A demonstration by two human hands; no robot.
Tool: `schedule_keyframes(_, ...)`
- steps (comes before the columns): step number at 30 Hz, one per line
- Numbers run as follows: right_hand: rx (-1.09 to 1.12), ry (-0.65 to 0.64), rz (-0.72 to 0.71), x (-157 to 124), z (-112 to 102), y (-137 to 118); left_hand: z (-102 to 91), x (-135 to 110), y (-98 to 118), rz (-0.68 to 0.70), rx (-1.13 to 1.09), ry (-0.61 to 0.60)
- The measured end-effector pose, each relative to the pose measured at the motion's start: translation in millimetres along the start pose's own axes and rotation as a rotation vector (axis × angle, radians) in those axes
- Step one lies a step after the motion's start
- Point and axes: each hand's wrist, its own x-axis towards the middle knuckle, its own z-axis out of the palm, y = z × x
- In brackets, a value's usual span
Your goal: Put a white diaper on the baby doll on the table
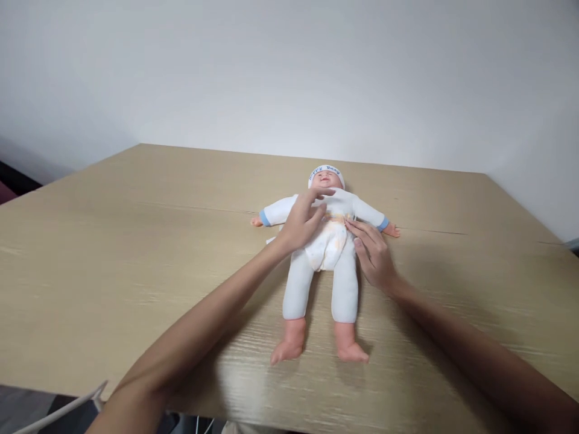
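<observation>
**On the table, a doll lies lengthwise between 2 hands**

On the pale wooden table [136, 253], the baby doll [344, 283] lies face up, its long axis running straight away from the person, feet near and capped head far. The diaper [332, 246] wraps its hips. Both hands reach equally far. The left hand [302, 224] curls over the chest, hiding its fingertips, so I cannot tell whether it pinches cloth. The right hand [373, 258] lies released, fingers straight and touching the diaper's waist edge. A white scrap under the left wrist is unclear.
</observation>
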Motion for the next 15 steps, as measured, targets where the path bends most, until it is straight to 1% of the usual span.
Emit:
schedule_keyframes(1, -0.010, 0.005, 0.000, -1, 0, 1, -5.3, -8, -6, -0.016, 0.044, 0.039)
schedule_keyframes(3, -0.028, 0.010, 0.001, -2, 0, 2, -16.7, -27, -23, -0.050, 0.135, 0.071)
schedule_keyframes(6, -0.054, 0.008, 0.007, -1, 0, 0, -35.5, -54, -53, -0.129, 0.282, 0.050)
schedule_keyframes(8, -0.072, 0.002, 0.013, 8, 0, -4, -46.4, -68, -70, -0.176, 0.358, 0.025)
schedule_keyframes(9, -0.079, -0.011, 0.017, 15, 0, -7, -50.4, -73, -77, -0.195, 0.388, 0.014)
schedule_keyframes(11, -0.086, -0.075, 0.019, 36, 2, -14, -55.0, -80, -87, -0.227, 0.444, -0.015)
schedule_keyframes(15, -0.087, -0.329, -0.009, 96, 10, -27, -54.6, -82, -92, -0.255, 0.499, -0.062)
